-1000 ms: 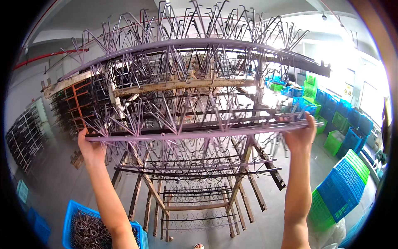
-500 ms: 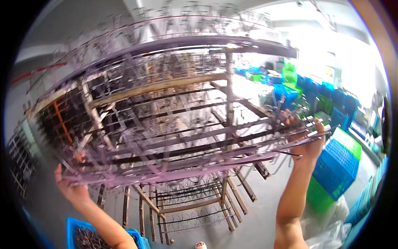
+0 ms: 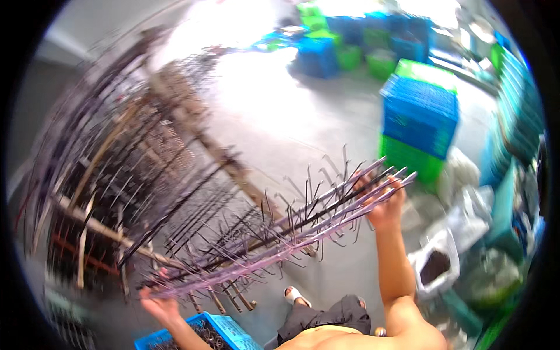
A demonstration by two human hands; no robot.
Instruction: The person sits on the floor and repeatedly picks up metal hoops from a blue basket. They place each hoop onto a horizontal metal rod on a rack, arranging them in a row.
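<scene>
Several long bars with many thin hooks [image 3: 274, 248] stretch across in front of me, dark and purplish, lying side by side. My left hand [image 3: 158, 300] is closed around their lower left end. At the raised right end, my right hand [image 3: 382, 201] grips the bars, with fingers and thumb around the bar tips. The bundle slopes up to the right and hangs clear of the floor. Behind it on the left stands a large frame rack [image 3: 201, 137] with rows of similar bars, partly blurred.
A blue crate [image 3: 233, 331] of small dark pieces stands by my left forearm. Stacked blue and green crates [image 3: 419, 114] stand right of the bundle. Plastic bags [image 3: 461, 219], one white and open [image 3: 452, 271], lie along the right. More crates [image 3: 318, 55] are at the back.
My view has swung right and down, so the rack now sits at the left. The hooked bars, still in both hands, have come away from in front of the rack and tilt more steeply.
</scene>
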